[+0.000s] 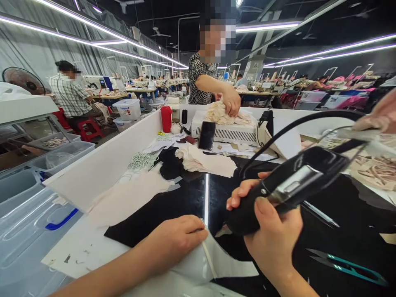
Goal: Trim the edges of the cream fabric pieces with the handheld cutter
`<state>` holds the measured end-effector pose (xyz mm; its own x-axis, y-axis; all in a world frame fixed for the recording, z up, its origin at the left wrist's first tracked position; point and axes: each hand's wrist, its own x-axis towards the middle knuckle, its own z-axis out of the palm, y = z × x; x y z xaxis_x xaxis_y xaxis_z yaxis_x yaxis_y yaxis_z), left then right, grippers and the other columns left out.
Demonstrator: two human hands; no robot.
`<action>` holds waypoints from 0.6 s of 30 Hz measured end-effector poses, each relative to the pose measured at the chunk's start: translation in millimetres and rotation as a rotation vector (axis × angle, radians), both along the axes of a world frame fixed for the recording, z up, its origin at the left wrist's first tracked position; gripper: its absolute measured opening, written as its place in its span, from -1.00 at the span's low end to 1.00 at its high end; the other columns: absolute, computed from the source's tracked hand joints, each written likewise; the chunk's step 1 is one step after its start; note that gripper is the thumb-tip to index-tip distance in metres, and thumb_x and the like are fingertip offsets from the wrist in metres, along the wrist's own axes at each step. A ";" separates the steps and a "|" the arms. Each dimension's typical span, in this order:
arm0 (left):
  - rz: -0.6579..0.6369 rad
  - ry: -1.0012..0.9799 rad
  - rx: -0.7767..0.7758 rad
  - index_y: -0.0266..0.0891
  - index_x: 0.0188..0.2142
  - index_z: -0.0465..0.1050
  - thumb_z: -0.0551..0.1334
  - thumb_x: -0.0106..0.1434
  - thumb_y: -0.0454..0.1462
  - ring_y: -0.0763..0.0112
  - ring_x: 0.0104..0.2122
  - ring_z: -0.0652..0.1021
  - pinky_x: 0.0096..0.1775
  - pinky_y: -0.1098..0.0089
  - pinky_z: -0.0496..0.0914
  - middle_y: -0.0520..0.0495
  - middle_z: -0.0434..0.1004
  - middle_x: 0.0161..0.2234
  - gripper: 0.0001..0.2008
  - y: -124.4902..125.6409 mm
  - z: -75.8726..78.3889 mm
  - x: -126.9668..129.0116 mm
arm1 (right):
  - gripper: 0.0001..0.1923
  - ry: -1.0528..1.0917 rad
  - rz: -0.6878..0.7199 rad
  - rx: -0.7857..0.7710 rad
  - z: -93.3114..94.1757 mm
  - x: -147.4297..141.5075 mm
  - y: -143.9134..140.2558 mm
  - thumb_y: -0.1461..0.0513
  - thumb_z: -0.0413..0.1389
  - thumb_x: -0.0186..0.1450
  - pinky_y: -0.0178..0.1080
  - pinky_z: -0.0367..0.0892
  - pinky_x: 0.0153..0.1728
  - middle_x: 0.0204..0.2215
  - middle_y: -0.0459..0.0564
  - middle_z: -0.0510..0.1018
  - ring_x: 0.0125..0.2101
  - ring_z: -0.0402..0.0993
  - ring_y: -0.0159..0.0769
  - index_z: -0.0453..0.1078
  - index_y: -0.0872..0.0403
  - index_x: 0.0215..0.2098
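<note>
My right hand [275, 235] is wrapped round a black corded handheld power tool [297, 181] with a bright metal plate on its side. The tool is raised over the black work surface, and its exact kind is unclear. My left hand [182, 235] has thumb and fingertips pinched on the upper end of a narrow pale strip [209, 260]. This strip runs down over a pale sheet lying at the table's near side. Blue-green thread snips [352, 268] and a silver pen-like tool [321, 214] lie to the right of my right hand.
Cream fabric pieces [204, 161] and a pale green cord bundle [142, 161] lie ahead. A phone [207, 135] leans on a white vented box [225, 128], where a co-worker's hand [232, 101] touches piled fabric. A white side panel [108, 152] borders the left, beyond which stand plastic bins [71, 154].
</note>
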<state>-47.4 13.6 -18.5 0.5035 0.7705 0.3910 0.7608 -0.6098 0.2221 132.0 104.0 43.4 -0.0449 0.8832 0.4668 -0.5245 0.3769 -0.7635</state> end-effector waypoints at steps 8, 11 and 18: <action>-0.003 -0.006 0.003 -0.31 0.12 0.47 0.13 0.56 -0.41 0.22 0.07 0.59 0.05 0.31 0.59 -0.21 0.58 0.03 -0.77 -0.1 -5.6 -1.9 | -0.71 0.009 0.039 0.058 -9.8 -23.3 7.9 0.15 0.35 0.34 -0.27 0.49 -0.45 -0.39 -0.22 0.58 -0.51 0.49 -0.38 0.39 -0.10 -0.05; 0.005 -0.009 0.004 -0.31 0.12 0.48 0.15 0.55 -0.41 0.23 0.06 0.59 0.05 0.32 0.59 -0.21 0.58 0.03 -0.77 -0.7 -5.6 -2.1 | -0.74 0.013 0.048 0.046 -12.8 -25.9 8.4 0.19 0.34 0.34 -0.27 0.50 -0.44 -0.38 -0.23 0.58 -0.50 0.50 -0.39 0.38 -0.09 -0.10; -0.002 -0.007 0.005 -0.33 0.12 0.48 0.12 0.56 -0.42 0.22 0.05 0.60 0.04 0.31 0.60 -0.23 0.59 0.03 -0.76 -1.1 -0.7 -0.4 | -0.74 0.002 0.046 0.056 -12.8 -27.1 5.7 0.24 0.30 0.35 -0.24 0.47 -0.45 -0.38 -0.22 0.57 -0.50 0.49 -0.37 0.33 -0.07 -0.08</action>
